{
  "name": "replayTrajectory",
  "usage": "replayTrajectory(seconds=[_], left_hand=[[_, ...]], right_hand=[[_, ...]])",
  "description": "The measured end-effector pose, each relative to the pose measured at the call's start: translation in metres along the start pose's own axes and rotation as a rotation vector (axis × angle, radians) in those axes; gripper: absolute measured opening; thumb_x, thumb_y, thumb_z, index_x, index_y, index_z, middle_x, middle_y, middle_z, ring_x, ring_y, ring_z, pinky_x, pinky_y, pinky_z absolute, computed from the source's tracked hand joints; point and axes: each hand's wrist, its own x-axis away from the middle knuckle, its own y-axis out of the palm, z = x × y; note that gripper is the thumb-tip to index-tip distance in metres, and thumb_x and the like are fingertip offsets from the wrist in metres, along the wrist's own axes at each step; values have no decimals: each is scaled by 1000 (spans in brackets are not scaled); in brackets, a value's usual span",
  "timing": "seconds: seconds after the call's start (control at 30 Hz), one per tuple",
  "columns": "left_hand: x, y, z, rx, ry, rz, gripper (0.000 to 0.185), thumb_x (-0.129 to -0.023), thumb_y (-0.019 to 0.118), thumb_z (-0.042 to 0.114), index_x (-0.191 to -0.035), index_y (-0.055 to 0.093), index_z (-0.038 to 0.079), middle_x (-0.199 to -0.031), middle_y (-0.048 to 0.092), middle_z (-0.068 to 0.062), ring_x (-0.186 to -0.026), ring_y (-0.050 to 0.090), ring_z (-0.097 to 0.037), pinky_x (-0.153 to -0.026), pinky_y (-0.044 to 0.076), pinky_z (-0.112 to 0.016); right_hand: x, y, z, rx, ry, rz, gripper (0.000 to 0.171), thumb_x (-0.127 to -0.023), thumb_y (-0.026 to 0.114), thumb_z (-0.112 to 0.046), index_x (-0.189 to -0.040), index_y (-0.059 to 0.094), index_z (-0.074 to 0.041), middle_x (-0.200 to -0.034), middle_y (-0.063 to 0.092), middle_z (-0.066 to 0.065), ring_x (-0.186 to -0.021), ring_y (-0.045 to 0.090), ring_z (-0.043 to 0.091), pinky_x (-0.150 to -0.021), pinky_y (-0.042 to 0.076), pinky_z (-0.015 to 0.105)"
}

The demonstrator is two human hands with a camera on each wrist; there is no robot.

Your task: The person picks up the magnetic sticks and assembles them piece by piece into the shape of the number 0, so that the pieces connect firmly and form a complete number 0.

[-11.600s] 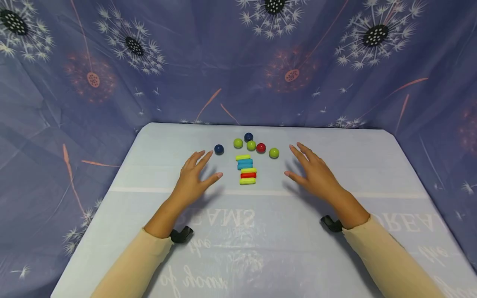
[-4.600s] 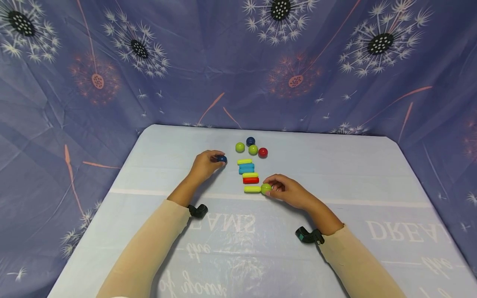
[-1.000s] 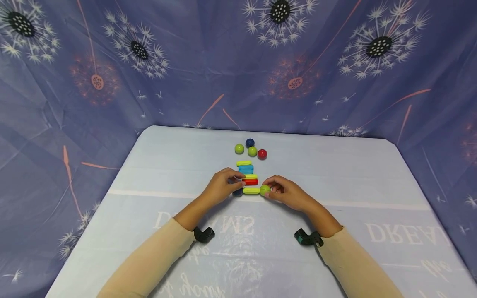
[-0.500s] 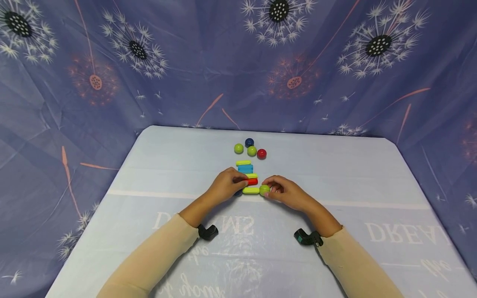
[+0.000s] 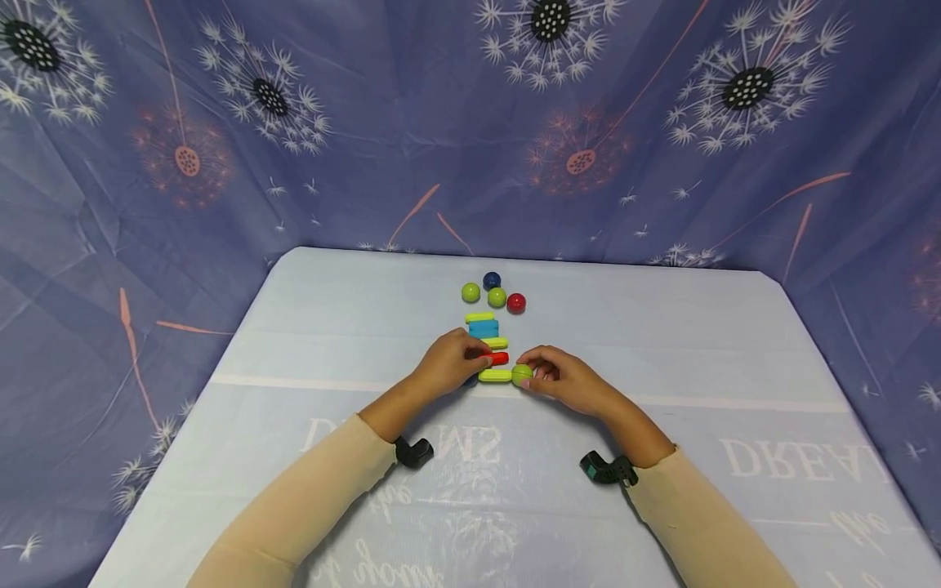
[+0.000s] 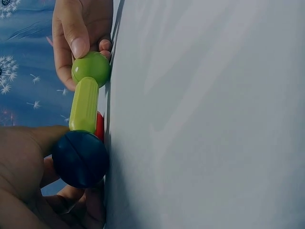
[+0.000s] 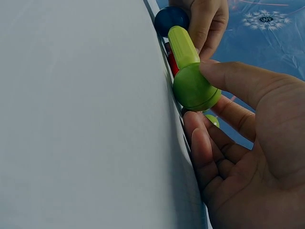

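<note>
Apparently picking up red rod (image 5: pixel 500 358), just beyond yellow rod (image 5: pixel 496 376), pinched in left hand (image 5: pixel 445 363), while gripping green ball (image 5: pixel 520 374) at yellow rod's end with right hand (image 5: pixel 569 380), probably needing clean lift next.

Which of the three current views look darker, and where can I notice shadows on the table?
Head view: the brightest, with soft shadows on the table beside the sleeves; left wrist view: darker, with broad soft shadows across the table; right wrist view: also dark, with a shadow band beside the right hand, and the green ball sharp enough to show its seam.
</note>
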Motion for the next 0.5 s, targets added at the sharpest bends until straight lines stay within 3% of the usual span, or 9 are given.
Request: replayTrajectory(seconds=[0.3, 0.5], left_hand=[[-5, -2, 0, -2, -8, -14, 23, -94, 72, 25, -109, 79, 9, -91, 62, -5, -80, 53, -16, -71, 45, -28], [-4, -4, -1, 36, -20, -14, 23, -94, 72, 26, -110, 78, 10, -93, 63, -4, -83, 55, -16, -75, 47, -28]], right_hand=[[-13, 4, 31, 9, -2, 4, 36, -95, 71, -12, -129, 63, -6, -107, 62, 15, -89, 54, 23, -73, 45, 22], [-15, 4, 40, 10, -7, 13, 36, -94, 73, -21, -128, 64, -14, -108, 63, 9, -90, 55, 20, -75, 46, 22]])
